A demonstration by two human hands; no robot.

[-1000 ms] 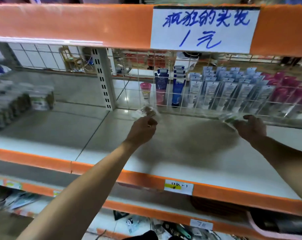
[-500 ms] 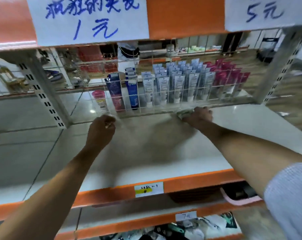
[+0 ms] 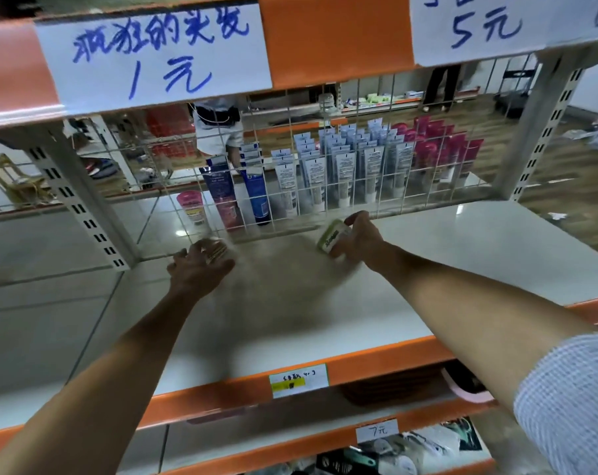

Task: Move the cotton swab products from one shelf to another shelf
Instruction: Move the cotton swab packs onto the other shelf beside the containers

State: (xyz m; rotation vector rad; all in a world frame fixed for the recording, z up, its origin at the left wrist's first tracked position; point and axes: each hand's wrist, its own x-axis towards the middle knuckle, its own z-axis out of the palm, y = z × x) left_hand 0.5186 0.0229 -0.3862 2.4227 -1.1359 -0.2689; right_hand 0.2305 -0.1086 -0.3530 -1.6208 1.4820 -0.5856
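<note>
Both arms reach deep over the white shelf, to its far edge where a wire grid closes off the back. The right hand grips a small cotton swab pack with a green label, fingers curled round it, the pack tilted and at or just above the shelf board right against the foot of the grid. The left hand is over a clear cotton swab pack further left, also close to the grid; the fingers seem curved around it, but the blur there makes it hard to say whether they hold it firmly or only rest on it. Behind the grid, on the far side, stand rows of tubes in white, blue and pink, which belong to another shelf face. As for progress, this shelf board looks bare apart from these two packs, so I would judge that the setting-down on the new shelf is only starting, or that these are among the first to arrive. No supply of further swab packs is in view, so I cannot tell how many remain to be carried. What is left right here seems to be letting go of both packs at the back.
</note>
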